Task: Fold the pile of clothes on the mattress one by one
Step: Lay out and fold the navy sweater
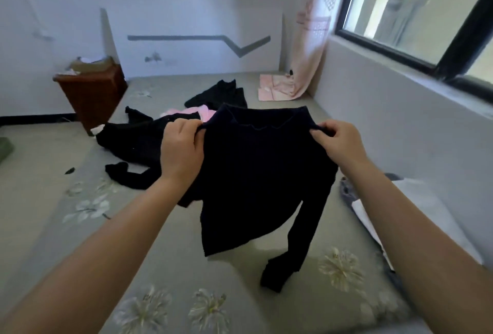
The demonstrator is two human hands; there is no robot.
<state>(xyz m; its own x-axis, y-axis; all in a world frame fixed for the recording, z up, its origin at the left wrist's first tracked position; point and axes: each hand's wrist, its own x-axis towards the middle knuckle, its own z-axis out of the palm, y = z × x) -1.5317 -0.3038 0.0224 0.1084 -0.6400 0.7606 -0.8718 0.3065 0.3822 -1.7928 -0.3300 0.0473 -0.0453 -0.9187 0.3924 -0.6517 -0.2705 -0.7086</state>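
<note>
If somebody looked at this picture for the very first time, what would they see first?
First they'd see the big black top in the middle, held up by its shoulders with the left hand and the right hand, one sleeve dangling onto the flowery mattress. Behind it lie more black clothes and something pink, with a brown cabinet at the far left.
</note>
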